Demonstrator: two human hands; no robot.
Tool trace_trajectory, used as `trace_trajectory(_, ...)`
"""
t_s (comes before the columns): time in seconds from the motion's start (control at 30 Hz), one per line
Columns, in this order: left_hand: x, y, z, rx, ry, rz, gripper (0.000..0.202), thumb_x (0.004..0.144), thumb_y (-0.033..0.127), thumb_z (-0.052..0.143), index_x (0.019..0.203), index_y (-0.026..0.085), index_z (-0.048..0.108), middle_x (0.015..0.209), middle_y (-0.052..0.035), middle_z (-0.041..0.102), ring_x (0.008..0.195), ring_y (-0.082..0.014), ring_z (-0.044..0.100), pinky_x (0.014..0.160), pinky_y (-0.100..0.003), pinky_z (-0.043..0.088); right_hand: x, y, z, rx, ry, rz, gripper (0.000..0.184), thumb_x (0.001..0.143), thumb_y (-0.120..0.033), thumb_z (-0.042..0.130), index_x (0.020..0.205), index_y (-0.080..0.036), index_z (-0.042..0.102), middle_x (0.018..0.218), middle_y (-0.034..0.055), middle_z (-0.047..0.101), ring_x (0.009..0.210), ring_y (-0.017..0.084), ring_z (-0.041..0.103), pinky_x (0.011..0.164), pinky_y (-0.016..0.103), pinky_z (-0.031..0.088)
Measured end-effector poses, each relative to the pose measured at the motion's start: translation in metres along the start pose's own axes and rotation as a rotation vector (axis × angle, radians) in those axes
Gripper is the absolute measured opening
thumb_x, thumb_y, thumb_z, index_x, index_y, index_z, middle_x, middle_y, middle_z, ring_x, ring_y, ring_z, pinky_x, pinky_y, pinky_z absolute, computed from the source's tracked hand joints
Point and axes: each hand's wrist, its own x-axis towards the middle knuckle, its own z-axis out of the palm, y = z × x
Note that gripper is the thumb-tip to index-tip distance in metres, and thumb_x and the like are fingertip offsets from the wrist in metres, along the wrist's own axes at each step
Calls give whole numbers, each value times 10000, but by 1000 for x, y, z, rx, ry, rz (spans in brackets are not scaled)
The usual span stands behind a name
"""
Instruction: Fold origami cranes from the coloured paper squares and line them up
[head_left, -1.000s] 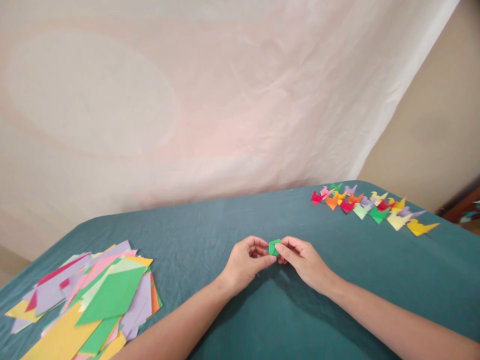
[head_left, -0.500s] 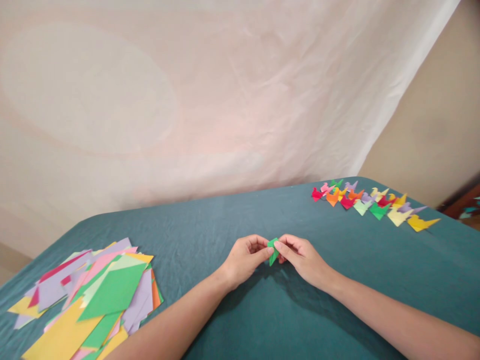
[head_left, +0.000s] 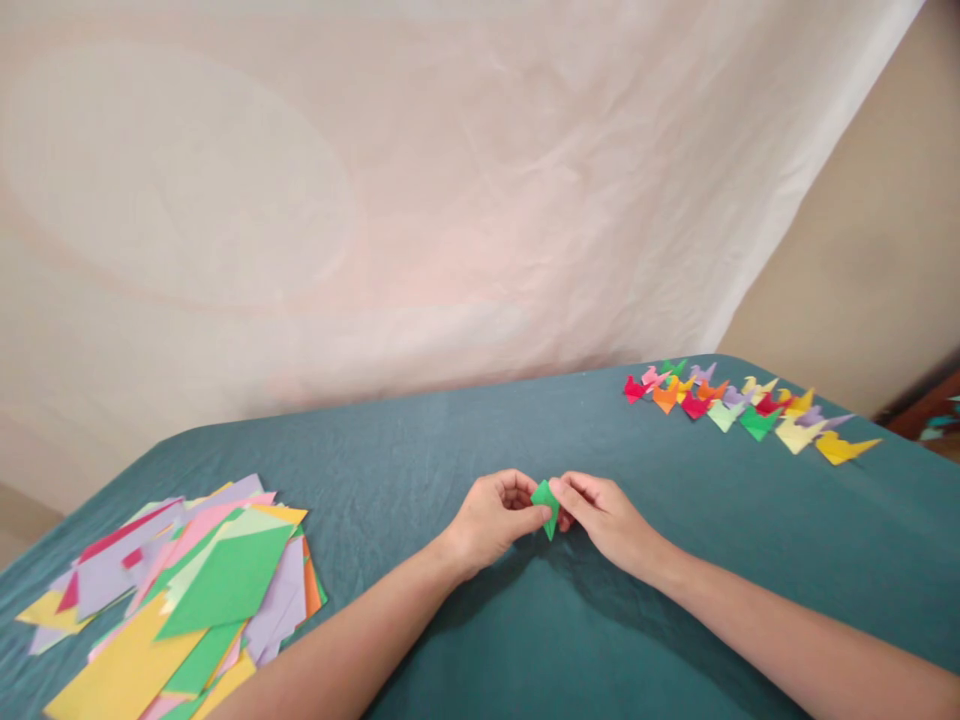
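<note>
A small piece of folded green paper (head_left: 545, 495), narrow and pointed at its lower end, is held between my two hands just above the cloth. My left hand (head_left: 496, 515) pinches its left side, with the thumb lying across the front. On the other side, my right hand (head_left: 604, 512) grips the upper right edge between thumb and fingers. The fingers behind the paper are partly hidden.
Loose sheets of coloured paper (head_left: 225, 580) lie in a heap at the left. Several folded paper birds (head_left: 757, 422) stand in rows at the far right. Everything rests on a dark green tablecloth (head_left: 390, 440); a pale hanging sheet (head_left: 450, 200) rises behind the table.
The folded green paper has turned slightly and more of its front shows now. My left thumb has shifted a little lower on it; both hands still hold it.
</note>
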Motion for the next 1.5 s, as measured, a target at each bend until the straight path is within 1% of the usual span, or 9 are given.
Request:
trace_trajectory(0.1,0,1,1,-93,10,9,273,643,302,728,749,128,546,712,-28,642,630,-112,577,632,-232,422,-1,-1,-1,55,-6,-6,399,888,-482,372,687,-175,528,622,-12,534,607,127,530,609,246,420)
trace_trajectory(0.2,1,1,-1,-151,51,28,286,631,293,743,762,122,556,734,-29,641,659,-114,581,675,-240,423,-3,1,0,30,-47,-19,303,871,-432,446,737,-174,532,655,-11,546,623,127,530,614,244,419)
trace_trajectory(0.3,1,2,-2,-161,86,27,287,624,291,750,748,119,557,713,-16,626,634,-97,558,652,-223,411,-4,3,1,-56,-69,-37,227,863,-374,478,764,-175,527,649,-17,544,612,124,511,602,240,403)
trace_trajectory(0.43,1,4,-1,-113,123,8,271,670,345,711,735,126,565,637,14,589,562,-78,509,564,-198,373,-6,2,1,-142,-72,-54,210,878,-332,444,744,-181,501,640,-21,533,593,118,485,582,233,379)
trace_trajectory(0.57,0,6,0,-111,118,-3,291,662,353,718,794,124,595,691,-4,614,594,-90,534,580,-206,390,-6,0,0,-188,-105,-61,199,876,-301,436,721,-184,479,623,-30,503,580,112,460,566,223,362)
trace_trajectory(0.77,0,3,1,-134,136,38,330,647,377,728,814,116,615,733,-37,632,653,-120,569,653,-242,432,-5,-1,1,-182,-119,-68,223,891,-320,421,740,-177,502,650,-17,523,618,121,487,599,230,381)
trace_trajectory(0.93,0,-1,1,-136,169,77,309,666,375,715,803,122,602,728,-32,616,668,-126,562,674,-255,434,-6,-2,3,-222,-144,-86,238,890,-310,430,726,-171,533,681,2,565,647,133,517,614,238,389)
trace_trajectory(1.2,1,-4,-3,-40,128,156,377,746,313,653,1070,143,561,729,-2,558,670,-107,521,668,-240,405,-5,-2,1,-219,-148,-76,230,892,-288,430,712,-174,516,661,-6,561,637,129,521,615,239,398)
trace_trajectory(1.5,2,-2,-6,-6,117,90,343,742,353,637,995,121,617,783,-43,618,711,-138,551,683,-258,417,-2,5,0,-134,-66,-45,226,891,-341,436,796,-174,555,708,7,582,674,142,546,633,249,416)
